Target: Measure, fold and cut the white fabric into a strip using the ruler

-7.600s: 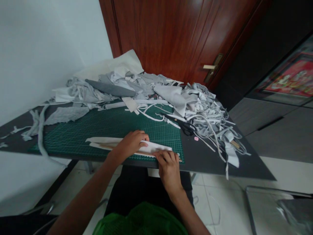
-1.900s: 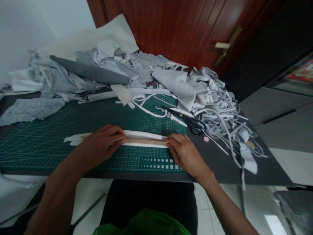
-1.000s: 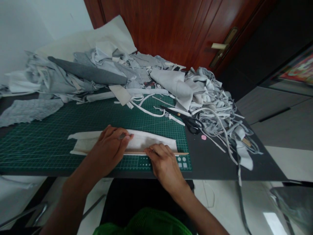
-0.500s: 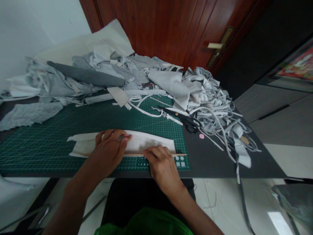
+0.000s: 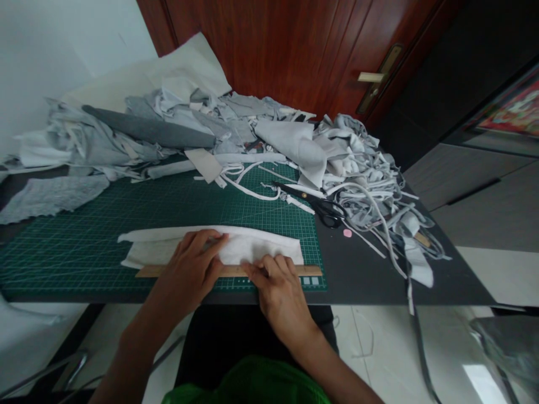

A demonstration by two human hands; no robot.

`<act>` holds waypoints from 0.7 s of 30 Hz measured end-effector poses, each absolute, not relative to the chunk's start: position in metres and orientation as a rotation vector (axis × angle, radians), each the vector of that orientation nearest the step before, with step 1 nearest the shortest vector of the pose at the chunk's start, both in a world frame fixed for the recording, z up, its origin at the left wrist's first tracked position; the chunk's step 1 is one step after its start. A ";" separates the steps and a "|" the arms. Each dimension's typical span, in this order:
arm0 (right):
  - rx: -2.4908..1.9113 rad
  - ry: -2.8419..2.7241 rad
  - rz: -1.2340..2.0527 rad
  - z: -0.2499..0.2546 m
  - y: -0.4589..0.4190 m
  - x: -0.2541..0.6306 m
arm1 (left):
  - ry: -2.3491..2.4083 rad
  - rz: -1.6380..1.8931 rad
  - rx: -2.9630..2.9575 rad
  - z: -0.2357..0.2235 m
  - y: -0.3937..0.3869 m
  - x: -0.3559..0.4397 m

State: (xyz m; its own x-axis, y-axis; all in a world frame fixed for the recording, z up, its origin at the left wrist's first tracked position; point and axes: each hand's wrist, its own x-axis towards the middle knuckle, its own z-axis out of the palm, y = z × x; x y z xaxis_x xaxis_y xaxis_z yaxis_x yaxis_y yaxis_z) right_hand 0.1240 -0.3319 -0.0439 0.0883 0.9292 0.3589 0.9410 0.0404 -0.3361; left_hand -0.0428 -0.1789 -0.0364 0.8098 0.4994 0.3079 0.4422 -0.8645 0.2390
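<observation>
A long strip of white cloth [image 5: 256, 247] lies across the green cutting mat [image 5: 160, 207], its far edge folded over. Along its near edge rests a thin wooden ruler [image 5: 310, 270], broad face up. My left hand [image 5: 194, 255] reaches over the ruler, fingers stretched out on the cloth and the thumb apart, near the ruler. The ruler's middle is gripped by my right hand [image 5: 280, 280], whose fingers are bent over the cloth's near edge. Both hands hide parts of ruler and cloth.
Black scissors [image 5: 324, 207] lie at the mat's right edge beside a small pink piece [image 5: 347, 233]. Grey and white fabric scraps [image 5: 362, 163] are heaped along the back and right of the table. A ribbed grey piece [image 5: 50, 193] is at left.
The ruler has tipped from standing on its thin edge to lying flat, its broad face showing. My left fingers have straightened a little; the cloth has barely moved.
</observation>
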 end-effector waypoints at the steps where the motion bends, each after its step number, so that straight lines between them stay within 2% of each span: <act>1: -1.891 -1.834 -0.024 -0.042 -0.331 0.125 | 0.719 0.560 2.827 -0.035 -0.178 -0.042; 12: -1.907 -1.921 0.081 -0.030 -0.323 0.133 | 0.397 0.711 2.817 -0.028 -0.161 -0.051; 21: -1.844 -2.039 0.070 -0.024 -0.316 0.142 | 0.609 0.625 2.792 -0.036 -0.171 -0.068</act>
State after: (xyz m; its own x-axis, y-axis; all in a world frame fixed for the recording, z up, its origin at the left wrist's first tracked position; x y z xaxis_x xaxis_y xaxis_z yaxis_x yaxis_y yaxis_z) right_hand 0.1421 -0.3158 -0.0238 -0.0590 0.9665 0.2499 0.9471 0.1333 -0.2919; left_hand -0.0679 -0.1705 -0.0359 0.8242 0.4387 0.3582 0.3470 -0.8910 0.2929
